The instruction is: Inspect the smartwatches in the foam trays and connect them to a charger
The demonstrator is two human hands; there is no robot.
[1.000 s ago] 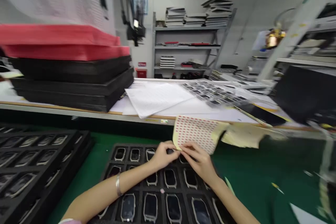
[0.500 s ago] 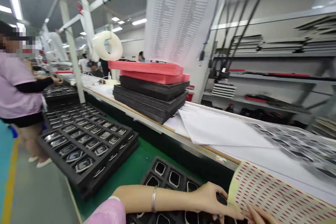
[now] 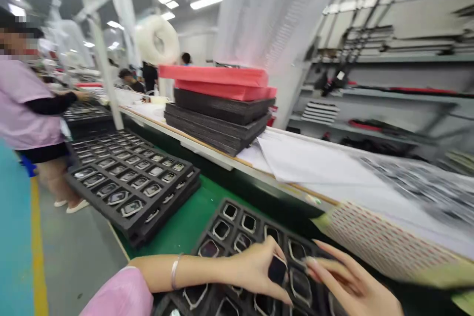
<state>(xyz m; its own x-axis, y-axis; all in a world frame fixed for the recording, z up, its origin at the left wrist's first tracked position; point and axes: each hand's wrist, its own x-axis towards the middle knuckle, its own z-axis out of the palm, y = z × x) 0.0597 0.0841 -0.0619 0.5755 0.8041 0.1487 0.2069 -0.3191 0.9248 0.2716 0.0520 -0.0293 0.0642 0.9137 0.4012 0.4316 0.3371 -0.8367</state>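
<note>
Hands had released the sticker sheet (image 3: 374, 244), now at two o'clock: left hand (image 3: 254, 272) pinched a dark watch piece (image 3: 277, 269) over the tray (image 3: 234, 225), right hand (image 3: 350, 284) hovered open.

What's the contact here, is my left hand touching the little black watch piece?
Touching. The head view shows the left hand pinching the black watch piece, with the thumb under its lower edge and the fingers against its top.

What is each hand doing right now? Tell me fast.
Left hand: closed on a dark watch case, over the tray.
Right hand: open, fingers stretched out, holding nothing visible.
</note>
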